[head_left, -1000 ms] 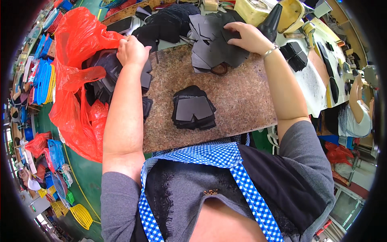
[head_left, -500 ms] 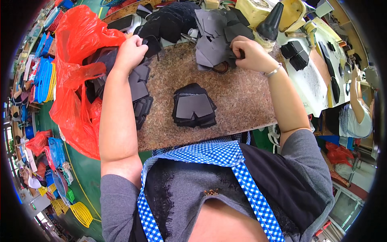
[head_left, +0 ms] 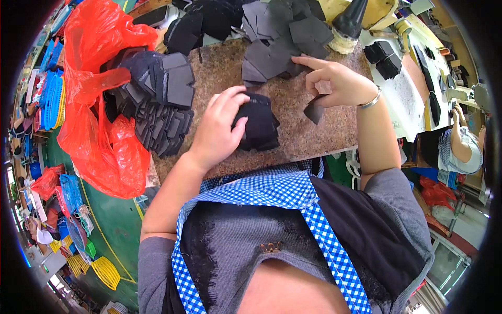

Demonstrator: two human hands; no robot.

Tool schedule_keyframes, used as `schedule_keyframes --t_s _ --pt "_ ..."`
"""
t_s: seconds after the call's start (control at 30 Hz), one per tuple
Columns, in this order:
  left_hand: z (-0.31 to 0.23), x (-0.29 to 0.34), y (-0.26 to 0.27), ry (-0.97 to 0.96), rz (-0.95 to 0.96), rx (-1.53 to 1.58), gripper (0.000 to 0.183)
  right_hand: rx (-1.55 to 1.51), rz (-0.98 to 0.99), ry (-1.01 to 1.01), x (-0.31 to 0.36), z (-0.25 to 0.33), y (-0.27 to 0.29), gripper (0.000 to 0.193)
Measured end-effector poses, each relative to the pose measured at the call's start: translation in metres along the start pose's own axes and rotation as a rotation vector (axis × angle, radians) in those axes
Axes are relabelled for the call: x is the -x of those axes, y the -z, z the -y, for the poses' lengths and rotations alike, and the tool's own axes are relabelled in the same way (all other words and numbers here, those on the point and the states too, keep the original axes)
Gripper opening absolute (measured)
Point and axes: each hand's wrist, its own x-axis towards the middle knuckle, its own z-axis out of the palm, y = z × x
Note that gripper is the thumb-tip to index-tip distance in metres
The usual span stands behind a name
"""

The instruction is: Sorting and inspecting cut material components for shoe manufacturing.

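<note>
My left hand (head_left: 222, 123) is at the left side of a small stack of black cut pieces (head_left: 259, 125) in the middle of the tabletop. Its fingers are curved and parted, with the fingertips by the stack's upper left edge. Between thumb and fingers, my right hand (head_left: 342, 83) pinches a dark grey flat piece (head_left: 314, 109) that hangs tilted above the tabletop. The index finger of that hand stretches toward a loose heap of grey flat pieces (head_left: 272, 57) at the far side.
A speckled brown stone tabletop (head_left: 293, 136) lies before me. Fanned grey pieces (head_left: 162, 128) sit at left beside a red plastic bag (head_left: 104, 152). Black pieces (head_left: 185, 34) and a dark cone (head_left: 350, 18) stand far. Another person (head_left: 460, 152) works at far right.
My left hand has come back from the far left pieces to the middle stack. My right hand has moved slightly right and nearer, with a dark piece now showing in its pinch.
</note>
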Motion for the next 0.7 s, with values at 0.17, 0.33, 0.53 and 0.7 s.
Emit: schedule_keyframes --t_s 0.17,0.33,0.53,0.7 --pt "-0.011 -0.001 0.015 -0.042 -0.278 -0.200 0.038 -0.500 -0.478 -0.057 0.002 0.019 -0.010 0.022" --pt "-0.030 -0.001 0.018 0.259 -0.050 0.550 0.028 -0.262 -0.256 0.247 -0.029 0.059 -0.053 0.021" --pt "-0.004 0.006 0.007 0.365 -0.238 0.660 0.021 -0.772 -0.233 -0.301 -0.041 0.061 -0.081 0.032" --pt "-0.009 0.013 0.012 0.428 -0.059 0.388 0.033 -0.339 -0.376 -0.121 -0.031 0.060 -0.099 0.045"
